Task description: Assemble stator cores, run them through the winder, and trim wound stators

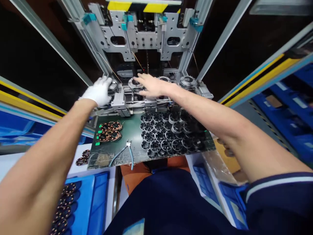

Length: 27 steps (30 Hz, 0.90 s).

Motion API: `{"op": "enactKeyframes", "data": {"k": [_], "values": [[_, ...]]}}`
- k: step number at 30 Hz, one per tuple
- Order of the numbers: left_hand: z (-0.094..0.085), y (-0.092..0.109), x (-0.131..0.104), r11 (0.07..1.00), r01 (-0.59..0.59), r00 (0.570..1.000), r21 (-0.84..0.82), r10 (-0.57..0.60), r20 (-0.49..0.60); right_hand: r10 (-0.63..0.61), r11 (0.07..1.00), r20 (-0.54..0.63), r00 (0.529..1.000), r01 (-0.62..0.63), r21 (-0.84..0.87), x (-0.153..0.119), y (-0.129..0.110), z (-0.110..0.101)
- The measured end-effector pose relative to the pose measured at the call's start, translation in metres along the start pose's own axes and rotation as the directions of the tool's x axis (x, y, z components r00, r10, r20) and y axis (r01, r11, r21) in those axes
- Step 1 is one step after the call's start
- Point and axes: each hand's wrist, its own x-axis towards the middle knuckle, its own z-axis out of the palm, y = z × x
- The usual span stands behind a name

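Observation:
My left hand (98, 91), in a white glove, lies over the leftmost round metal part (113, 85) on the machine's fixture row, its fingers stretched out. Bare and palm down, my right hand (151, 85) rests at the second round part (134, 84), fingers apart; whether it presses on it I cannot tell. Behind my right wrist a third round part (164, 79) is partly hidden. The fourth round part (187, 81) sits at the right end of the row, with no hand on it. Neither hand visibly grips anything.
A green work board (132, 130) holds copper-wound stators (109, 131), blue-handled nippers (128, 145) and many silver-rimmed rings (166, 135). Above hangs a metal press plate (146, 40) under a yellow-black striped bar (144, 6). A blue tray (84, 192) with more stators stands lower left.

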Motion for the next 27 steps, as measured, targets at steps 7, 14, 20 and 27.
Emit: {"op": "enactKeyframes", "data": {"k": [7,14,20,27], "values": [[0.010,0.084,-0.104,0.961,-0.240,0.825,-0.138,0.127,-0.550,-0.006,0.968,-0.384,0.923,0.102,0.230,-0.248,0.038,-0.019],[0.056,0.252,-0.190,0.855,-0.483,0.842,-0.189,0.394,-0.369,0.272,0.927,-0.298,0.915,-0.166,0.337,-0.351,0.058,0.047],[0.067,0.292,-0.177,0.862,-0.480,0.860,-0.160,0.427,-0.280,0.315,0.896,-0.320,0.893,-0.169,0.411,-0.350,0.054,0.090],[0.074,0.308,-0.177,0.893,-0.436,0.880,-0.113,0.397,-0.261,0.358,0.887,-0.385,0.851,-0.182,0.424,-0.337,0.048,0.101]]}}
